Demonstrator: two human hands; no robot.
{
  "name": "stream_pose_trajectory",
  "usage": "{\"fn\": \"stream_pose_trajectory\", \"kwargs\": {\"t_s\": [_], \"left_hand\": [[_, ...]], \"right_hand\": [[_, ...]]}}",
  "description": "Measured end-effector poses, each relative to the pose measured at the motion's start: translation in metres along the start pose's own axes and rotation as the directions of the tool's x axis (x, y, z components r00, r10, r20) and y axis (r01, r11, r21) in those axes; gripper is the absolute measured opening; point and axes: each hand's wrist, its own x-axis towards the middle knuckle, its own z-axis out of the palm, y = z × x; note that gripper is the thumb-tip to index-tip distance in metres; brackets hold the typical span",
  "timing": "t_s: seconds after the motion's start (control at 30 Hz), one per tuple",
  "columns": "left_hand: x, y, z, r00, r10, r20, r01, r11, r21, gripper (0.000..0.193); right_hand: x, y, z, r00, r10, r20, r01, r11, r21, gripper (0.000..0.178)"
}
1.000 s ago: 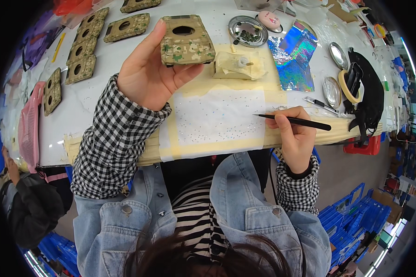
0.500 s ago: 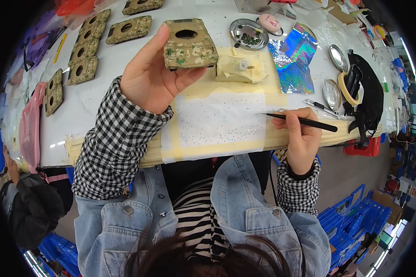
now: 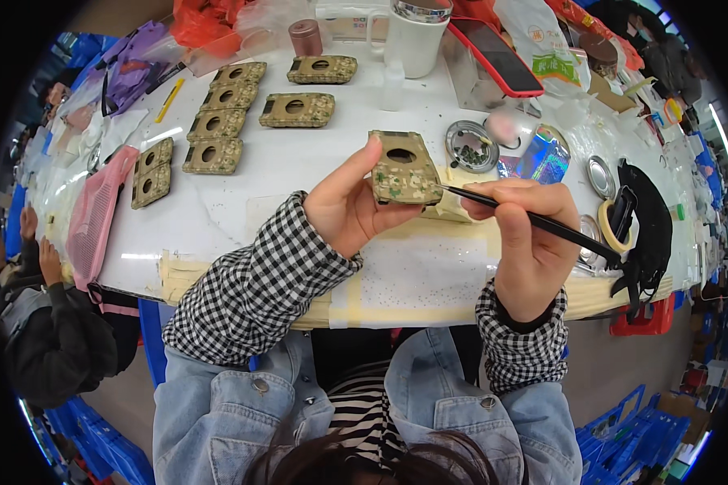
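My left hand (image 3: 350, 198) holds a camouflage-patterned model tank hull (image 3: 407, 171) by its edges, raised above the table and tilted toward me. A dark round hole shows in its top. My right hand (image 3: 534, 238) grips black tweezers (image 3: 574, 233) like a pen, their tip at the hull's right near corner. Whether the tip carries anything is too small to tell. Below both hands lies a white sheet (image 3: 429, 279) edged with yellowish tape and dotted with tiny shiny specks. More camouflage hulls (image 3: 297, 110) stand in groups at the far left.
A round metal dish (image 3: 471, 147) of small dark green parts sits beyond my right hand, beside shiny holographic film (image 3: 546, 153). At right lie a tape roll (image 3: 615, 226) and a black pouch (image 3: 645, 218). A white mug (image 3: 416, 40) and red-cased phone (image 3: 497, 56) stand at the back.
The tweezers have risen from the speckled sheet to the hull's corner, my right hand moving with them. The view has shifted, showing more of the table's far side. The left hand still holds the hull.
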Motion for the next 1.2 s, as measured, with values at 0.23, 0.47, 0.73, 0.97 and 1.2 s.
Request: {"fn": "stream_pose_trajectory", "kwargs": {"t_s": [0.23, 0.47, 0.73, 0.97, 1.2], "left_hand": [[-0.001, 0.000, 0.002, 0.999, -0.029, -0.017, 0.030, 0.999, 0.045, 0.049], [0.000, -0.001, 0.001, 0.999, -0.035, -0.015, 0.035, 0.998, 0.055, 0.048], [0.000, 0.000, 0.001, 0.999, -0.036, -0.005, 0.036, 0.998, 0.058, 0.047], [0.000, 0.000, -0.001, 0.999, -0.041, 0.018, 0.039, 0.998, 0.058, 0.046], [0.000, 0.000, -0.001, 0.999, -0.041, 0.017, 0.040, 0.997, 0.068, 0.045]], "right_hand": [[0.006, 0.014, 0.001, 0.992, -0.083, 0.100, 0.091, 0.992, -0.082, 0.010], [0.001, 0.013, 0.007, 0.999, 0.044, 0.018, -0.044, 0.998, 0.040, 0.008], [0.001, 0.015, 0.008, 0.999, 0.029, 0.021, -0.030, 0.999, 0.022, 0.009], [0.000, 0.016, 0.009, 0.999, 0.034, 0.017, -0.035, 0.998, 0.042, 0.008], [0.000, 0.016, 0.009, 1.000, 0.015, 0.020, -0.015, 1.000, 0.020, 0.008]]}}
